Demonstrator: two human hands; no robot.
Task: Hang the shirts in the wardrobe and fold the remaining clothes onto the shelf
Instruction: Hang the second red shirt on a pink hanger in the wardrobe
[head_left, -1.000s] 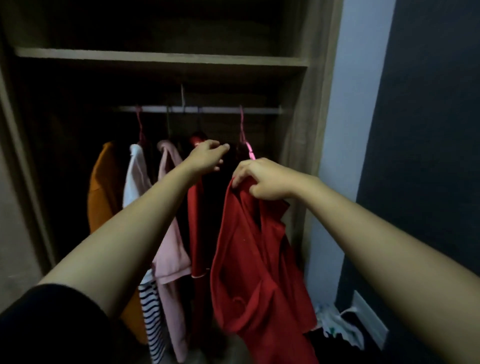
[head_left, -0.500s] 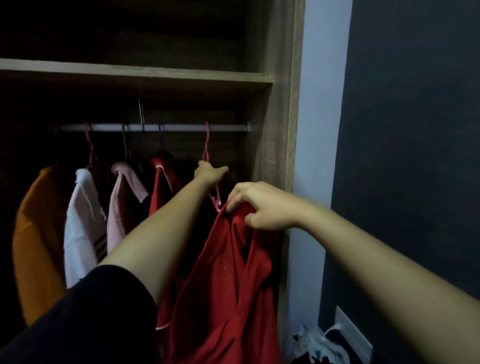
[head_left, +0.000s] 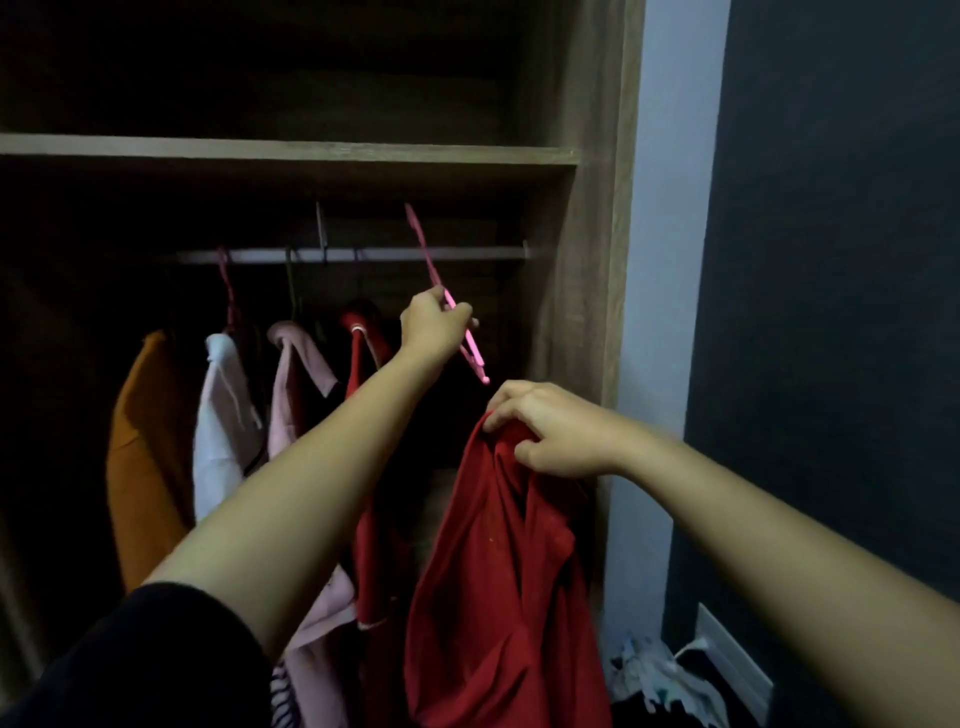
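Dim light fills an open wooden wardrobe (head_left: 587, 260) with a shelf (head_left: 285, 153) across its upper part and a pale rail (head_left: 363, 254) just beneath. On the rail hang four garments in a row, from left to right: an orange garment (head_left: 140, 467), a white garment (head_left: 221, 415), a pink garment (head_left: 293, 384) and a red garment (head_left: 366, 364). To the right of the wardrobe runs a pale strip of wall, then a dark wall (head_left: 831, 312).

Both arms reach far into the wardrobe and the hands are apart. The left hand (head_left: 431, 325), on an arm with a black sleeve (head_left: 130, 660), has its fingers curled round a pink hanger (head_left: 472, 348). This hanger is tilted, with its hook slanting up to the left past the rail and its lower end pointing down toward the right hand; I cannot tell whether the hook touches the rail. The right hand (head_left: 556, 431), lower and nearer, grips the bunched top of a red shirt (head_left: 493, 571). That shirt hangs down from the hand, right of the row of garments and just in front of the wardrobe's right side panel. It is not on the hanger. A small pile of clothes (head_left: 660, 680) lies on the floor at the lower right.
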